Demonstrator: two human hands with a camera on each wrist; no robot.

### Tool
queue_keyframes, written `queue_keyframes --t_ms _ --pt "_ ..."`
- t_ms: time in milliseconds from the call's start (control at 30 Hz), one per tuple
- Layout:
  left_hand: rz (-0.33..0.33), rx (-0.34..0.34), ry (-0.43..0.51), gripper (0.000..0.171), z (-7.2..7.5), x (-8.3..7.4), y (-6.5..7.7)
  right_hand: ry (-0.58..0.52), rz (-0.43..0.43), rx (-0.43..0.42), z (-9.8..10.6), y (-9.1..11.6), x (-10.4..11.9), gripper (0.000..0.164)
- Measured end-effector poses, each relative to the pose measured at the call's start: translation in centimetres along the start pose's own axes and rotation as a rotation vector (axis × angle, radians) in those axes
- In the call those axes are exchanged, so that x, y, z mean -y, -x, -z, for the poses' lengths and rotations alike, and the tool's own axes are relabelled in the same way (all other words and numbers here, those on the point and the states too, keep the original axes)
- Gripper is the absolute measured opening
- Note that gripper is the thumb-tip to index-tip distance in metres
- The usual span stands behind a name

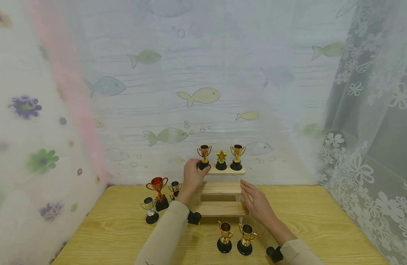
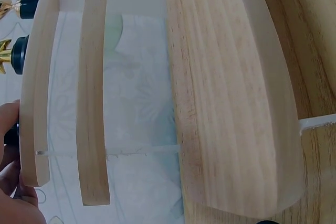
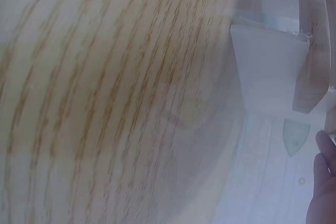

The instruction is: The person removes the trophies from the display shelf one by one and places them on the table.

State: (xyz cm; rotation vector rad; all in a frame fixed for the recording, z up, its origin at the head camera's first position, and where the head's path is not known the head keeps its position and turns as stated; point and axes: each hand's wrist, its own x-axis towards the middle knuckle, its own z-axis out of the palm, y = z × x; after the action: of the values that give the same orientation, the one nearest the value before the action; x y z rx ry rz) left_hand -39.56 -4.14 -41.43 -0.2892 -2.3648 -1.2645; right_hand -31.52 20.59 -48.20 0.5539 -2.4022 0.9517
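Note:
A three-step wooden stand [image 1: 220,208] stands on the table. Two small gold trophy cups and a gold star trophy [image 1: 221,158] are lined up along its top step. My left hand [image 1: 192,175] pinches the black base of the left gold trophy cup [image 1: 204,151] at that step's left end. In the left wrist view, the thumb and fingers [image 2: 9,116] are around this base, which is mostly hidden. The other gold trophy cup [image 1: 237,152] is at the right end. My right hand [image 1: 257,202], fingers extended, is at the stand's right side by the middle step.
Left of the stand are a bronze-coloured trophy cup [image 1: 159,188], a silver one [image 1: 150,208] and more small cups partly behind my left arm. Two gold cups [image 1: 225,235] stand in front of the stand. Behind the table [image 1: 309,221] hangs a fish-patterned curtain [image 1: 223,121].

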Motion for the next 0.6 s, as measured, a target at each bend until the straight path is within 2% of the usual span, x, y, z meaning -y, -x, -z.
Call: queue_keyframes --t_ms 233,600 --pt "-0.001 -0.022 0.016 0.026 -0.02 -0.15 0.05 -0.008 -0.001 -0.001 -0.02 -0.02 0.01 0.037" --pt "0.038 -0.016 0.037 0.025 0.23 -0.64 0.08 -0.016 -0.004 0.004 0.03 -0.03 -0.03 0.038"
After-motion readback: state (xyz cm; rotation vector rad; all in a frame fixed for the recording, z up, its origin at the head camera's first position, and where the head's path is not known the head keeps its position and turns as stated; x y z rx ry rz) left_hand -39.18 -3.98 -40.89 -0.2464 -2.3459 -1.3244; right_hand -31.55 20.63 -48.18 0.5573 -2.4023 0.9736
